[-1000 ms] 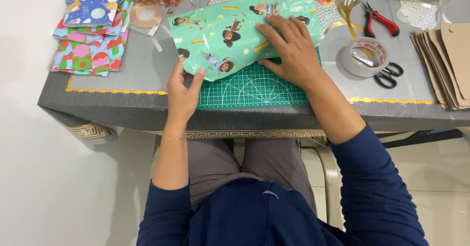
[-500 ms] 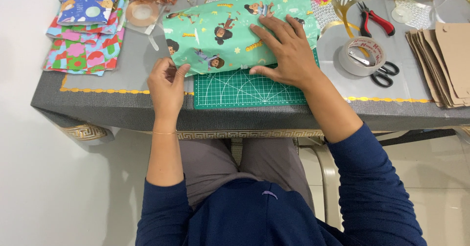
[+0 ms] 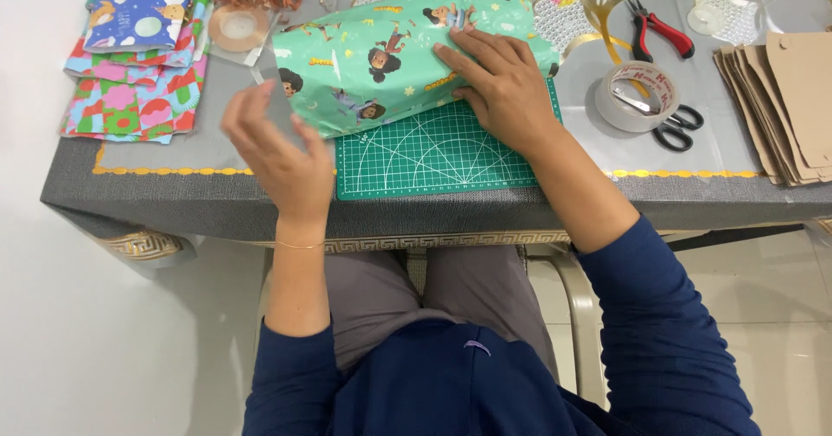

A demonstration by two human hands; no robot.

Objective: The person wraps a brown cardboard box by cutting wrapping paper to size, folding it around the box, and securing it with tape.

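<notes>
While the right hand [image 3: 498, 89] presses flat and open on the green wrapped parcel [image 3: 390, 55] at upper centre, the left hand [image 3: 273, 154] hovers open, blurred, beside its left end.

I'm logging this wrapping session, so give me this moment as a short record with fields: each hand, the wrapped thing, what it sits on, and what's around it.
left hand: the left hand is raised, open, blurred, beside the package's left end; contact cannot be told
right hand: the right hand lies flat, pressing on the package
package: the package is covered in mint green paper printed with cartoon figures
base: green cutting mat on the grey table
right side: tape roll, black scissors, red pliers, brown paper stack
left side: patterned paper sheets
</notes>
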